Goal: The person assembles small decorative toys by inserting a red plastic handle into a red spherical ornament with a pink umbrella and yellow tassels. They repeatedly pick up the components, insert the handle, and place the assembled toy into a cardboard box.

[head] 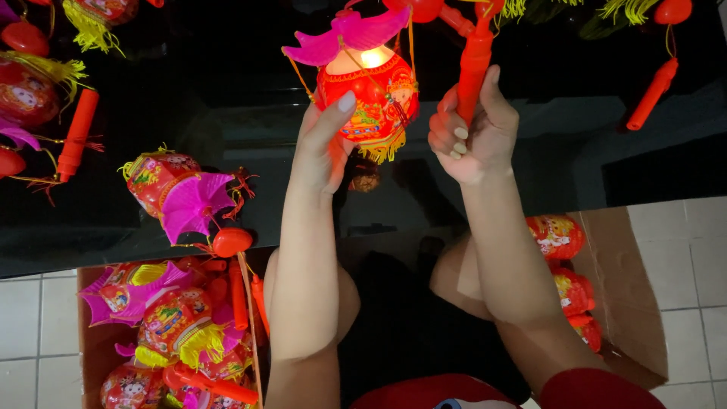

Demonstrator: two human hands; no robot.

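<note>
The left hand (322,148) is raised over the black table (227,68), palm against the near-left side of a lit red lantern (371,102). The fingers are extended and spread along the lantern body; the thumb points up. The hand is flat and open: it touches the lantern without closing around it.

The right hand (473,136) is closed in a fist around an orange handle (475,64), just right of the lantern. The handle stands nearly upright and rises out of the top of the fist. The lantern hangs at the far centre of the scene, above the table, between the two hands. It carries a pink winged top (348,36), a yellow fringe at its base, and glows at the upper opening.

More lanterns lie on the table. One with a pink fan (193,204) and a red ball (232,241) lies at the near left edge. Others, with an orange stick (77,132), lie at the far left. Another orange stick (651,92) lies at the far right.

On the tiled floor (697,250), a box (91,356) at the near left is filled with lanterns. A second cardboard box (628,288) at the near right holds a row of red lanterns (556,236) along its left wall.
</note>
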